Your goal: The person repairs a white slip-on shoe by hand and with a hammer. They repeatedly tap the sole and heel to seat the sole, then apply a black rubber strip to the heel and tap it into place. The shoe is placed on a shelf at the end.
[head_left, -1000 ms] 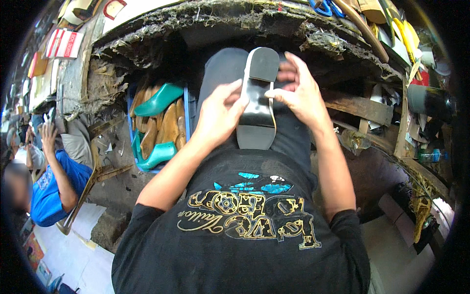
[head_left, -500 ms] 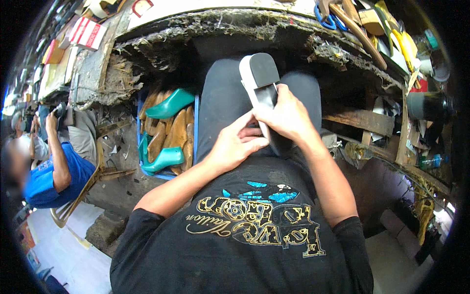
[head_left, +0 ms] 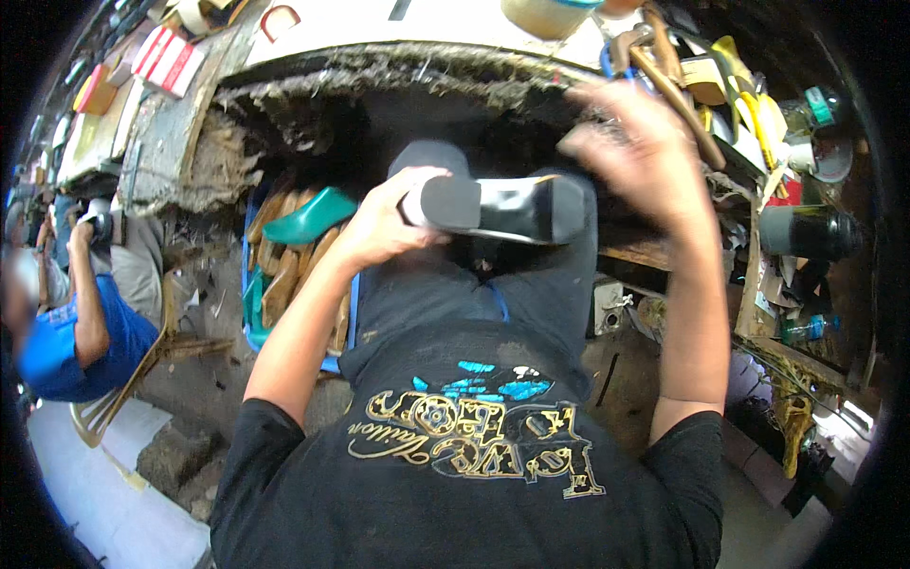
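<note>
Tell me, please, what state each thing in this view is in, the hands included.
Left hand: closed around one end of the shoe.
Shoe: held sideways above the lap, dark sole up.
Right hand: raised off the shoe, open, blurred, holding nothing.
Teal high-heeled shoe: lying on its side atop the crate's contents.
Blue crate: on the floor, filled with wooden shoe forms.
Black bottle: lying on its side.

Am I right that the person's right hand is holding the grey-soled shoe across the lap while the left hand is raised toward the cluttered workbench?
Not quite: the head view shows the left hand holding the grey-soled shoe across the lap, while the right hand is raised toward the cluttered workbench.
</note>
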Demonstrator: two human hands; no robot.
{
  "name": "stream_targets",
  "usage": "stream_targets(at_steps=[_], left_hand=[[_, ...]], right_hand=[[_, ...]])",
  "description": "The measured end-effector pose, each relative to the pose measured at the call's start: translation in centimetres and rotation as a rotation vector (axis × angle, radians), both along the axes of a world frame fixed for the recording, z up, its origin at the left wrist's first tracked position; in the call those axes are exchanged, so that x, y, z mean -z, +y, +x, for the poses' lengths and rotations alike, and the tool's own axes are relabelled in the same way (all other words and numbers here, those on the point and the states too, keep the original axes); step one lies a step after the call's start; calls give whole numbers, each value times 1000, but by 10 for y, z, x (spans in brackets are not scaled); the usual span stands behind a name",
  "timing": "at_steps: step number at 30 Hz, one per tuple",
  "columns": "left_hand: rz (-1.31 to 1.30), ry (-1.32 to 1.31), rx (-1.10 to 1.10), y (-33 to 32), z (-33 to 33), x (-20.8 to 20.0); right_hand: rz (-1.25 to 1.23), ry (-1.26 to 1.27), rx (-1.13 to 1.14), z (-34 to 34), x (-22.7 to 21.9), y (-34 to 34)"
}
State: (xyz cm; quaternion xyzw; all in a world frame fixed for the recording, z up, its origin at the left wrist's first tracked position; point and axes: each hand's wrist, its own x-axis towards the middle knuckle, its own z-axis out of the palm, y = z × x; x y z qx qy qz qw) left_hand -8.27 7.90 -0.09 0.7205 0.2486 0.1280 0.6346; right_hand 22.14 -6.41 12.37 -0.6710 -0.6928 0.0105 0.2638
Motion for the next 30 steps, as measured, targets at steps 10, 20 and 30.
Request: stream_targets(at_steps=[10,20,30], left_hand=[[-59,-209,-63,-20,6,9],[147,-138,-79,-13,5,8],[123,-161,-77,-11,1,20]], right_hand=[[66,-725,451,97,17,11],[140,484,371,-119,-27,-31],[39,407,244,-137,17,-37]])
